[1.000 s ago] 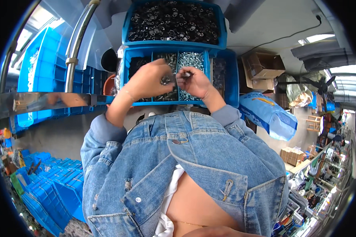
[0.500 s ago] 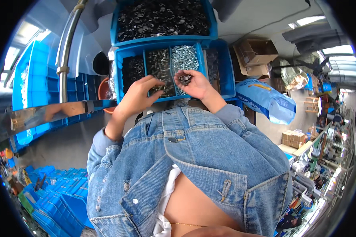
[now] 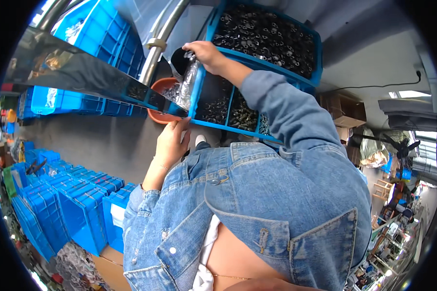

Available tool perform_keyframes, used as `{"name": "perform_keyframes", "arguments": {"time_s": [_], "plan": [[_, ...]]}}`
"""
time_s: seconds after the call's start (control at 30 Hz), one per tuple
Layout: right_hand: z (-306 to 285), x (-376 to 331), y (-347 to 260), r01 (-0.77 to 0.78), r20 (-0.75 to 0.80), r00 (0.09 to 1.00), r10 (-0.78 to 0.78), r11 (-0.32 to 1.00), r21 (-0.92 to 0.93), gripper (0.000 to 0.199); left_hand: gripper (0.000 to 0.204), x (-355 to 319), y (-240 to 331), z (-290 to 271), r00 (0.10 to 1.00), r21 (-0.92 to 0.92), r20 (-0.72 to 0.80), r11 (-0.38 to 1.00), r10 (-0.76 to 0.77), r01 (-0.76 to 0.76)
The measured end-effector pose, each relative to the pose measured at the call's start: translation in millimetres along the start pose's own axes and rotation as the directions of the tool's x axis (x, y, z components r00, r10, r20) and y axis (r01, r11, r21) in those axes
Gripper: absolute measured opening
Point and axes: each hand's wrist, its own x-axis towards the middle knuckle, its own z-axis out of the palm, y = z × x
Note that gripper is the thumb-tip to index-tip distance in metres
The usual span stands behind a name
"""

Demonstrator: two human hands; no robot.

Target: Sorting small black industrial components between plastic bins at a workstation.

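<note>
My right hand (image 3: 205, 54) reaches across to the left side of the blue compartment bin (image 3: 238, 130). Its fingers are closed on the top of the clear plastic bags (image 3: 188, 80) along the bin's outer side. By the near left corner of that bin is my left hand (image 3: 169, 144), fingers stretched and thumb apart, with nothing visible in it. Dark metal clips (image 3: 213, 109) lie in the left compartment. Brassy fasteners (image 3: 243, 116) fill the middle one. Silvery screws (image 3: 264, 125) are partly hidden under my right sleeve. Whether my right palm holds anything else is hidden.
A larger blue bin (image 3: 318, 63) of dark metal clips stands behind. An orange bucket (image 3: 158, 116) with plastic in it sits at the left, beneath a shiny metal bar (image 3: 97, 80). Stacked blue crates (image 3: 82, 208) stand lower left. A cardboard box (image 3: 347, 114) is at the right.
My right hand, which cupped several dark metal clips, has crossed left to the plastic bags. My left hand has pulled back from the compartments to the bin's corner. The view has turned left.
</note>
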Motion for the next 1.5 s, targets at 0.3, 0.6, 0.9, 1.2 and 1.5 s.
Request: {"name": "perform_keyframes", "arguments": {"time_s": [0.3,0.6,0.9,1.2,1.5], "plan": [[-6,-52,-38,0.362,-0.166,0.903,-0.397,0.909,-0.206,0.024,0.064,-4,-43,32,0.991,0.407,0.118,0.913,-0.061,0.008],[-130,-217,-54,-0.014,-0.304,0.862,-0.407,0.580,-0.815,0.019,0.050,7,-38,26,0.990,0.114,-0.020,0.984,0.139,-0.135],[-125,-241,24,-0.105,-0.068,0.882,-0.467,-0.053,-0.993,0.024,0.015,109,5,81,0.908,0.315,0.116,0.852,0.403,-0.418],[-147,-269,0,-0.112,-0.502,0.865,0.006,0.977,-0.180,0.020,0.012,109,2,70,0.931,0.144,0.298,0.955,0.209,-0.260],[-149,-225,-8,-0.253,-0.345,0.936,-0.062,0.563,-0.787,0.019,0.012,101,7,46,0.950,-0.304,0.307,0.940,-0.057,0.155]]}}
